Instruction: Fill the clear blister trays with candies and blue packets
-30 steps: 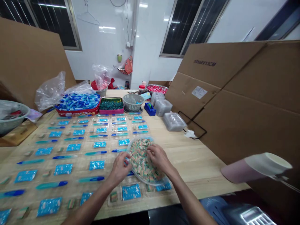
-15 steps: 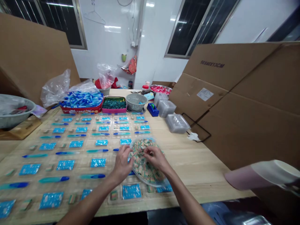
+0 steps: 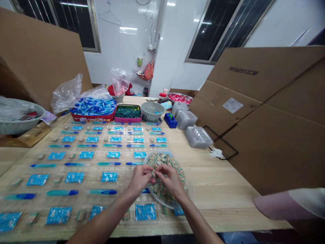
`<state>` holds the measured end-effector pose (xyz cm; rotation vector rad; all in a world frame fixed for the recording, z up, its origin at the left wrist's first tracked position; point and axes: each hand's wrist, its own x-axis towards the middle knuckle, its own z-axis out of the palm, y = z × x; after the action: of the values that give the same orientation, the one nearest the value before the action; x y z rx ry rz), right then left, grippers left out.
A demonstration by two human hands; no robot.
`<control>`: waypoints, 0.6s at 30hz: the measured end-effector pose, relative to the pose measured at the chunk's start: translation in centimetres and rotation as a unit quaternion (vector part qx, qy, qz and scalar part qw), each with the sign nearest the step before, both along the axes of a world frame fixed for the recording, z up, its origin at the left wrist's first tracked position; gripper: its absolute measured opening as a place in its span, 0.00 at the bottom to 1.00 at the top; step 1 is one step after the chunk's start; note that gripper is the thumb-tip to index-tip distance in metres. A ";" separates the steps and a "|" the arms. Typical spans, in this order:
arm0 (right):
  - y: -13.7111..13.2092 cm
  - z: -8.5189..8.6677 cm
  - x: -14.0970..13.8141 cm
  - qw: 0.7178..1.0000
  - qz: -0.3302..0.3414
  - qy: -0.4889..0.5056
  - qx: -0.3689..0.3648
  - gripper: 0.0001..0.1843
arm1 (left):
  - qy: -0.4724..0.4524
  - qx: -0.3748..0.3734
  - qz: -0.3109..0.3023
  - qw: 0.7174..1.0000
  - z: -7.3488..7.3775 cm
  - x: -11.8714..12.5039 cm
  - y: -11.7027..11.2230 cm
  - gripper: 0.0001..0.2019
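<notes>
One clear bowl point(image 3: 168, 205) of striped pieces point(image 3: 165, 159) is seen near the table point(image 3: 215, 183)'s front edge. Above it, the left hand point(image 3: 140, 179) and right hand point(image 3: 169, 179) are pinched together, seemingly on one piece point(image 3: 154, 174). Three tray stacks point(image 3: 186, 118) are set along the right edge.

Head view, near, facing down across table point(image 3: 223, 183)

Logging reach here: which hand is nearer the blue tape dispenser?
Right. The right hand is over the clear bowl, straight below the blue tape dispenser in view; the left hand is beside it, further left.
</notes>
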<state>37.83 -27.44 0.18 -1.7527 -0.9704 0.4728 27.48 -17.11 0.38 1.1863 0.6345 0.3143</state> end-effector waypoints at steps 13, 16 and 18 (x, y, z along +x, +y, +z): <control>4.9 -1.1 4.0 0.972 0.017 -0.186 -0.145 0.07 | 0.031 0.003 0.043 0.999 -0.4 -0.6 0.5 0.03; 4.6 -1.3 4.4 0.990 0.025 -0.113 -0.084 0.03 | 0.018 -0.008 0.045 0.999 -0.5 -0.7 0.6 0.05; 3.7 -1.1 4.7 0.999 0.025 -0.027 -0.031 0.03 | 0.007 -0.019 0.044 0.999 -0.7 -0.7 0.6 0.08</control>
<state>42.54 -23.76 -0.94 -1.8092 -1.0494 0.4940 26.81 -16.47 -0.28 1.1258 0.7032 0.3676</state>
